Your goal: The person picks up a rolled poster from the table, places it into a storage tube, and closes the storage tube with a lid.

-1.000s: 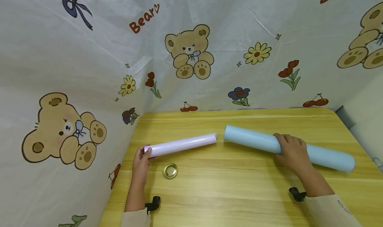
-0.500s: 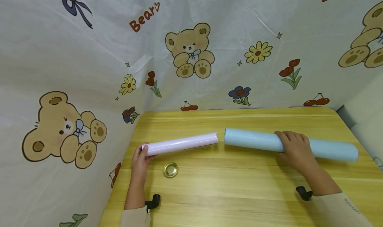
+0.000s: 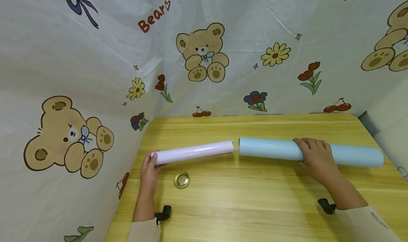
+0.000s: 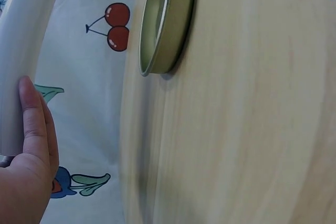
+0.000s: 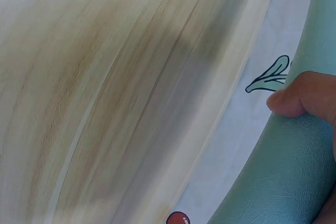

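Observation:
My left hand (image 3: 149,169) grips the left end of a glossy pale-lilac rolled sheet (image 3: 194,153), thumb on its near side. In the left wrist view the rolled sheet (image 4: 21,51) runs up from the fingers (image 4: 34,124). My right hand (image 3: 318,160) is wrapped over the middle of a thicker light-blue roll (image 3: 271,148). The right wrist view shows the thumb (image 5: 294,98) against the blue roll's textured surface (image 5: 283,171). Both rolls are held above the table, nearly in line, with a narrow gap between the lilac roll's right end and the blue roll's open left end.
A small round gold-coloured dish (image 3: 182,180) sits on the wood-grain table (image 3: 242,206), just right of my left hand. Behind and to the left hangs a white cloth (image 3: 121,40) printed with bears and flowers. A black bracket is at each wrist.
The blue roll's right end has swung up, so it lies more level, and my right hand has shifted slightly right and up. The lilac roll has tilted and moved only slightly.

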A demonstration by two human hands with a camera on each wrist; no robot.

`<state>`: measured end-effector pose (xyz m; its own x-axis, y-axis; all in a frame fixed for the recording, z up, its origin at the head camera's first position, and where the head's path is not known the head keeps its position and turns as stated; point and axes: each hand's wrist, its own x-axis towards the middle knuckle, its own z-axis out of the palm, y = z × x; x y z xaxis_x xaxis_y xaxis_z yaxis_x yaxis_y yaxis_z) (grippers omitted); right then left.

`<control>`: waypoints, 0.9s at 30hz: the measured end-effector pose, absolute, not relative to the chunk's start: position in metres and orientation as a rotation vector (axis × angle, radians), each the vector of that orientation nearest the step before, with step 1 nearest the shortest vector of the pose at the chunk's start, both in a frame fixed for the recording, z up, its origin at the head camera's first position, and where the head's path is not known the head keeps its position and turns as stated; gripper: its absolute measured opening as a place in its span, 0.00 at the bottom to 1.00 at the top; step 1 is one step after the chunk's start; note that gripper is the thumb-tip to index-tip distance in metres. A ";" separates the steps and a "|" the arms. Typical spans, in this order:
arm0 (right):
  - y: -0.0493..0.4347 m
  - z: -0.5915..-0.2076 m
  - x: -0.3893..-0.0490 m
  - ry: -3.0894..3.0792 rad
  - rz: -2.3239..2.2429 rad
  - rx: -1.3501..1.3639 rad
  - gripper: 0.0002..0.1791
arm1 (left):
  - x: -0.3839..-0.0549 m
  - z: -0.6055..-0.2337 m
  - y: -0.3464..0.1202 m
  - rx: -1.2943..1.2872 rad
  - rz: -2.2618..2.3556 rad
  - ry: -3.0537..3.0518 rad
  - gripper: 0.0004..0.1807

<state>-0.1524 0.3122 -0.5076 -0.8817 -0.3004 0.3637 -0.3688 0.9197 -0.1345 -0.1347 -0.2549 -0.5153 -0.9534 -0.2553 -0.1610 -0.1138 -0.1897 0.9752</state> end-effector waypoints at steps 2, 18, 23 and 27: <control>0.311 -0.507 -0.151 -2.735 0.289 0.497 0.52 | -0.135 -0.515 -0.254 0.438 -2.312 -1.935 0.28; 0.304 -0.504 -0.147 -2.718 0.323 0.519 0.52 | -0.135 -0.511 -0.246 0.379 -2.309 -1.909 0.28; 0.302 -0.505 -0.146 -2.716 0.334 0.531 0.52 | -0.135 -0.512 -0.244 0.372 -2.300 -1.930 0.24; 0.301 -0.506 -0.146 -2.717 0.340 0.539 0.52 | -0.135 -0.511 -0.242 0.391 -2.310 -1.938 0.22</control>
<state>-0.1456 0.3010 -0.5064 -0.8669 -0.3227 0.3800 -0.4063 0.8990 -0.1635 -0.1346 -0.2424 -0.5115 -0.9619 -0.2403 -0.1302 -0.0864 -0.1845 0.9790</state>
